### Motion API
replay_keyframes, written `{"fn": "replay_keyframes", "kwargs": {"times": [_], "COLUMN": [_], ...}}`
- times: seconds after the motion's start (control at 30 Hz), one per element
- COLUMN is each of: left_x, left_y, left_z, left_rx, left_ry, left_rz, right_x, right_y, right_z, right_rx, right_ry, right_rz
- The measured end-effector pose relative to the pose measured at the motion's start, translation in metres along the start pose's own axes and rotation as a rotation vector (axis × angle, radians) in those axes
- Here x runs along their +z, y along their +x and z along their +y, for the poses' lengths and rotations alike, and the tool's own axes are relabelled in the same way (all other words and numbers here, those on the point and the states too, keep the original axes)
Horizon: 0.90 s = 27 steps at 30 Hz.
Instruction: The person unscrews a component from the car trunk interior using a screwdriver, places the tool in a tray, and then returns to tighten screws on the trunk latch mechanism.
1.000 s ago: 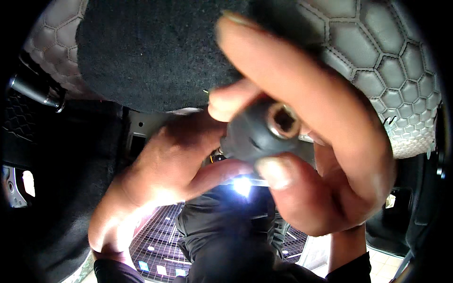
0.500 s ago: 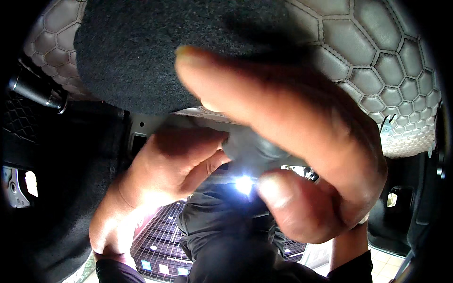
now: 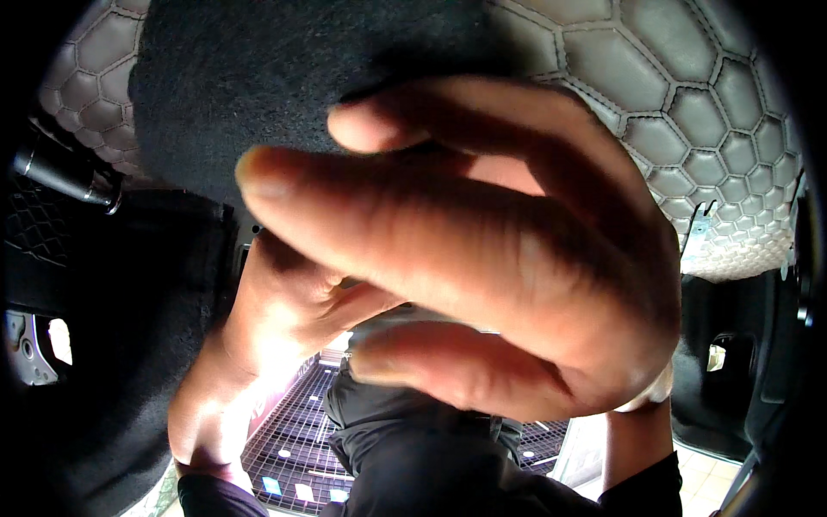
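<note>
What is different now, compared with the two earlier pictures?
The right hand moved leftward across the view. The dark grey tool with a socket end no longer shows, nor does the bright light; whether the tool was let go, I cannot tell. The left hand, black carpet and grey quilted upholstery stayed about where they were.

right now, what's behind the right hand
Behind the right hand, part of the left hand, black carpet and grey quilted padding show. The left fingertips, and anything they may hold, are covered.

Right hand (image 3: 534,276) overlapping left hand (image 3: 284,297), dark carpet (image 3: 276,77)
</note>
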State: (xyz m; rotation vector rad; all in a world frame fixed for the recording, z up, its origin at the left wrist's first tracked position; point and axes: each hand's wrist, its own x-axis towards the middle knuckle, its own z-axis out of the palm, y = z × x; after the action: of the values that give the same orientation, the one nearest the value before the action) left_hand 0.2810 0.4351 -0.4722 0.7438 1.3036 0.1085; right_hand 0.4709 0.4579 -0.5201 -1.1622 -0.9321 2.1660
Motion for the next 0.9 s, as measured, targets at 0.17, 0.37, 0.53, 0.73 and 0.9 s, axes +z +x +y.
{"fn": "replay_keyframes", "kwargs": {"times": [0.17, 0.37, 0.53, 0.73, 0.9], "left_x": [-0.014, -0.011, -0.011, -0.015, -0.01], "left_y": [0.01, -0.003, -0.005, -0.001, 0.001], "left_z": [0.004, -0.001, -0.011, 0.004, 0.0], "left_rx": [0.173, 0.042, 0.11, -0.047, 0.031], "left_ry": [0.285, 0.21, 0.319, 0.282, 0.213], "left_rz": [-0.227, -0.178, -0.145, -0.285, -0.165], "right_x": [-0.002, -0.004, -0.005, -0.004, -0.001], "right_y": [-0.001, -0.005, -0.006, -0.007, -0.006], "right_z": [-0.002, -0.004, -0.004, -0.007, -0.003], "right_rx": [0.022, 0.026, 0.033, 0.036, 0.021], "right_ry": [-0.012, -0.008, 0.0, -0.005, -0.005], "right_rz": [0.005, 0.02, 0.002, 0.006, 0.0]}}
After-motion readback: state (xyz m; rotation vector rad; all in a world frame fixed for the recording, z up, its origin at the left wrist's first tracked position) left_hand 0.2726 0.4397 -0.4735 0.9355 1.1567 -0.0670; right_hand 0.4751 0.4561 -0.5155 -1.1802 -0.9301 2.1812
